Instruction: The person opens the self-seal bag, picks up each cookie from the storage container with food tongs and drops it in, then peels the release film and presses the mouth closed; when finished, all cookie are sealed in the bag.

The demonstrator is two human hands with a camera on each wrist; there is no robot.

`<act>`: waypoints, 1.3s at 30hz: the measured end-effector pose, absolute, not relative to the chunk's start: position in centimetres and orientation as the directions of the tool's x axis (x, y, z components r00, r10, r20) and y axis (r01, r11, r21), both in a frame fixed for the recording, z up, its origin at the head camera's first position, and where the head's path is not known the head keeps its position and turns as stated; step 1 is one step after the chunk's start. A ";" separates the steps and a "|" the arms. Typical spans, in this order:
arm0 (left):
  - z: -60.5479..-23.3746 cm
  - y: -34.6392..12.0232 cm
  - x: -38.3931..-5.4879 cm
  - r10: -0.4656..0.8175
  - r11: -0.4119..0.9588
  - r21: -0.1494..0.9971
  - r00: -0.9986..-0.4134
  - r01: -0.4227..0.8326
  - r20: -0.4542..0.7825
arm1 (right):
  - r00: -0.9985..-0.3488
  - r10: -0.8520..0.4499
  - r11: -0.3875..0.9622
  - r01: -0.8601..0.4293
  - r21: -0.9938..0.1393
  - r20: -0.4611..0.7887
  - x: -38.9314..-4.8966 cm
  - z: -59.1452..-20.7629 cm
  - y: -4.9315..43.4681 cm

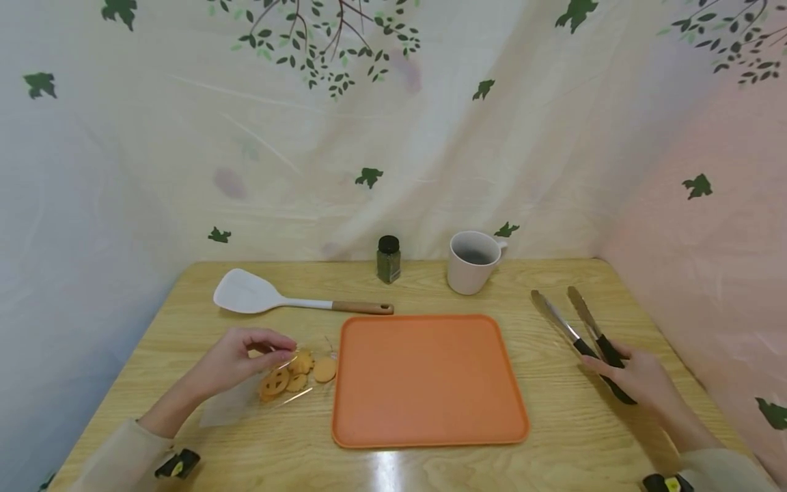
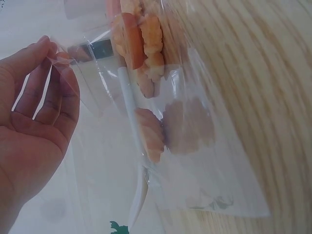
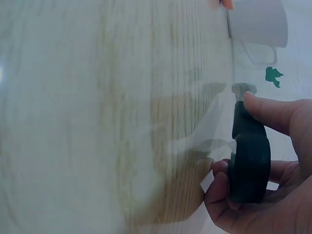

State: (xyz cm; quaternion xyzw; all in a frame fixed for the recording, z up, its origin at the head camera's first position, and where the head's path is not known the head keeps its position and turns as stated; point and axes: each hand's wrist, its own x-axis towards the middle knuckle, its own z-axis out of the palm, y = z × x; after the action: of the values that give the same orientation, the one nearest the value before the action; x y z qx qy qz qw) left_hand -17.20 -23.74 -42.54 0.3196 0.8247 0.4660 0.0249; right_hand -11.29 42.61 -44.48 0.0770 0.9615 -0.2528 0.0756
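My left hand (image 1: 246, 359) pinches the edge of a clear plastic bag (image 2: 190, 170) between thumb and fingertips. Inside the bag are several cookies (image 1: 299, 362), some round and one pretzel-like. In the left wrist view the bag's film stretches from the fingertips down to the wooden table. My right hand (image 1: 642, 379) grips black-handled metal tongs (image 1: 589, 326) at the right of the table, thumb on one handle and fingers round the other. The tongs' arms are spread apart and point away from me. Between the hands lies an orange tray (image 1: 430, 383), left of the tongs and just right of the cookies.
A white spatula (image 1: 249, 292) with a wooden handle lies behind the bag. At the back of the table (image 1: 424, 471) stand a spice jar (image 1: 389, 261) with a black lid and a light mug (image 1: 472, 263). A leaf-patterned curtain (image 1: 393, 150) hangs behind.
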 end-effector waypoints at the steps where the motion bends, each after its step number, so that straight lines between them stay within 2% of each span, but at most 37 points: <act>1: -42.5 -23.7 -17.2 0.548 0.362 0.786 -0.797 0.501 0.255 | -0.980 0.105 0.869 0.173 -0.463 -0.169 -11.3 -44.5 42.5; 5: -42.5 -23.8 -17.2 0.543 0.365 0.789 -0.802 0.494 0.251 | -0.991 0.085 0.895 0.123 -0.429 -0.107 -11.4 -44.5 42.2; 10: -42.6 -23.8 -17.3 0.544 0.356 0.795 -0.801 0.491 0.251 | -0.994 0.067 0.916 0.096 -0.389 -0.089 -11.4 -44.6 42.1; 18: -42.2 -23.8 -17.4 0.549 0.350 0.786 -0.792 0.509 0.268 | -0.978 0.083 0.913 0.151 -0.378 -0.189 -11.7 -44.3 42.1; 28: -41.8 -23.7 -17.1 0.543 0.378 0.799 -0.811 0.468 0.218 | -0.975 0.075 0.923 0.148 -0.356 -0.210 -11.4 -44.2 42.5; 35: -41.8 -23.9 -17.2 0.556 0.370 0.793 -0.799 0.484 0.229 | -0.977 0.054 0.921 0.128 -0.368 -0.205 -11.3 -43.8 42.6; 39: -41.7 -24.1 -17.2 0.574 0.360 0.790 -0.785 0.497 0.232 | -0.987 0.038 0.900 0.102 -0.424 -0.156 -11.4 -43.0 42.6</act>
State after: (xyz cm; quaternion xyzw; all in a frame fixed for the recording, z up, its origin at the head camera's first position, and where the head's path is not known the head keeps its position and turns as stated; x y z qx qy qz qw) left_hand -17.22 -24.09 -41.70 0.3251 0.8235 0.4631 0.0416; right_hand -11.38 42.62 -43.05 0.0360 0.9719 -0.2210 0.0722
